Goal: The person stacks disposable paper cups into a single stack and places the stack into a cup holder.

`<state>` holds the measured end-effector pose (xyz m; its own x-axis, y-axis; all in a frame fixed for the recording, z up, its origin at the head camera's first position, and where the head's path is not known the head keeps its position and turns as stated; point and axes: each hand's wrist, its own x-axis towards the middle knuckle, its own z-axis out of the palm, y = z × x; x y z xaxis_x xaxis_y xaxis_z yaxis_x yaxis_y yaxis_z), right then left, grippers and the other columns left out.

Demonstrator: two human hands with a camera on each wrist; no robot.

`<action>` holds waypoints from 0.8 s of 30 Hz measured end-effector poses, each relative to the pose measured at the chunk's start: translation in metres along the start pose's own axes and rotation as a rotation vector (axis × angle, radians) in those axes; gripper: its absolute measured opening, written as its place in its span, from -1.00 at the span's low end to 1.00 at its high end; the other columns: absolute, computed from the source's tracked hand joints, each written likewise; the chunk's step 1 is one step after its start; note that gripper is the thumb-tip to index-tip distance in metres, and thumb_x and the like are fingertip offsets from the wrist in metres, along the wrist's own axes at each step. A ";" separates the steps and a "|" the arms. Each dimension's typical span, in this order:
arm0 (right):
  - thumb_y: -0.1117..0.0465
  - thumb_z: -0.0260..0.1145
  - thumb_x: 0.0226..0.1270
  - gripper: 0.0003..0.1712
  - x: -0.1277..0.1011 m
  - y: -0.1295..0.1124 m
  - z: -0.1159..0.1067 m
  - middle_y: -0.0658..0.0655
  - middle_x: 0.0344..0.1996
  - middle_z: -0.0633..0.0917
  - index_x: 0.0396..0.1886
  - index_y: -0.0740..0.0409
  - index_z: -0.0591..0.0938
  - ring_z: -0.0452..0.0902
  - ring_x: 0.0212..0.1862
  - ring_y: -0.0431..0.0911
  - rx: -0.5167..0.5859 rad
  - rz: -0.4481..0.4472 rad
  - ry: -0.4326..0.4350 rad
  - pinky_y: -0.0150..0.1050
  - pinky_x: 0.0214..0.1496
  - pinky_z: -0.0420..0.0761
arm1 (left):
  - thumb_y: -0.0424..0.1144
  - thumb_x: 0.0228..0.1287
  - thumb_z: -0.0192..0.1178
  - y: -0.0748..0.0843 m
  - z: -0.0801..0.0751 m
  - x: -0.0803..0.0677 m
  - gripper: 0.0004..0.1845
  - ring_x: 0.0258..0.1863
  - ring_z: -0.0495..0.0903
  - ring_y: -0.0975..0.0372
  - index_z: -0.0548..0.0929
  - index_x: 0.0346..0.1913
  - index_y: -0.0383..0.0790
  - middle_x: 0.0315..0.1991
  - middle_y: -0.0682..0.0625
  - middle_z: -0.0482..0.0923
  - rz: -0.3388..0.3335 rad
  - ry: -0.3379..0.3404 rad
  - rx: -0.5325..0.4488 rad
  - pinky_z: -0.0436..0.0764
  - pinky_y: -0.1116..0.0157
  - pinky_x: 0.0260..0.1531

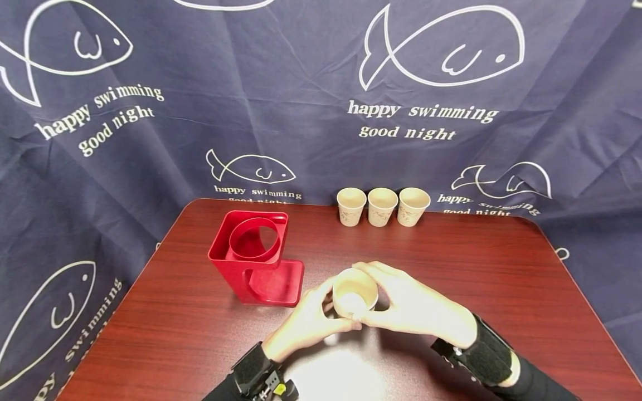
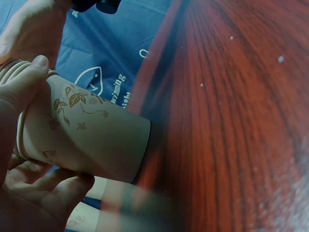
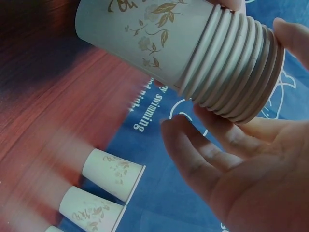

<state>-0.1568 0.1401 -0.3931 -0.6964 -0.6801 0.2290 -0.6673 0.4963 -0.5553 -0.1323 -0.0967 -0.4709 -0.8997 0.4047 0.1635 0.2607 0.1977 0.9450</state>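
Both hands hold a stack of nested paper cups (image 1: 355, 292) above the front middle of the table, mouth tilted toward the head camera. Several rims (image 3: 236, 63) show packed together in the right wrist view, above a cup wall printed with brown leaves and flowers. My left hand (image 1: 312, 318) curls around the stack from the left, thumb across the rims and fingers beneath. From the right, my right hand (image 1: 408, 301) grips the rim end between thumb and fingers. To the left stands a red plastic holder (image 1: 251, 245) with a round opening on top and a flat base.
Three single paper cups stand upright in a row at the table's back edge: a left one (image 1: 350, 207), a middle one (image 1: 382, 207) and a right one (image 1: 413, 207). A blue fish-print cloth (image 1: 311, 100) hangs behind the reddish wooden table (image 1: 481, 267).
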 end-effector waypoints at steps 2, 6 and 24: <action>-0.28 0.47 0.24 -0.18 0.000 -0.001 0.000 -0.18 0.19 0.61 0.38 0.00 0.50 0.52 0.23 -0.29 -0.007 -0.004 -0.004 -0.21 0.33 0.56 | -0.09 0.03 0.63 0.000 0.000 0.000 -0.17 0.16 0.67 0.17 0.46 0.40 0.12 0.15 0.11 0.66 0.012 0.000 -0.004 0.59 0.30 0.26; -0.28 0.47 0.24 -0.16 0.000 -0.001 -0.001 -0.18 0.20 0.61 0.39 0.03 0.49 0.52 0.25 -0.28 -0.031 -0.010 -0.011 -0.17 0.35 0.55 | -0.09 0.04 0.63 0.000 0.000 0.000 -0.16 0.16 0.67 0.16 0.45 0.41 0.12 0.15 0.12 0.67 0.015 -0.001 -0.007 0.59 0.30 0.25; -0.34 0.49 0.18 -0.03 -0.009 0.004 -0.033 -0.04 0.41 0.50 0.52 -0.12 0.39 0.40 0.45 -0.07 -0.115 0.128 0.004 0.07 0.43 0.45 | -0.06 0.01 0.64 0.000 0.001 0.000 -0.13 0.14 0.66 0.30 0.44 0.41 0.16 0.17 0.17 0.65 0.007 0.006 0.012 0.60 0.34 0.23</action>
<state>-0.1615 0.1660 -0.3707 -0.7782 -0.6058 0.1657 -0.5992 0.6373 -0.4846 -0.1321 -0.0960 -0.4714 -0.8998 0.4010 0.1719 0.2711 0.2051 0.9404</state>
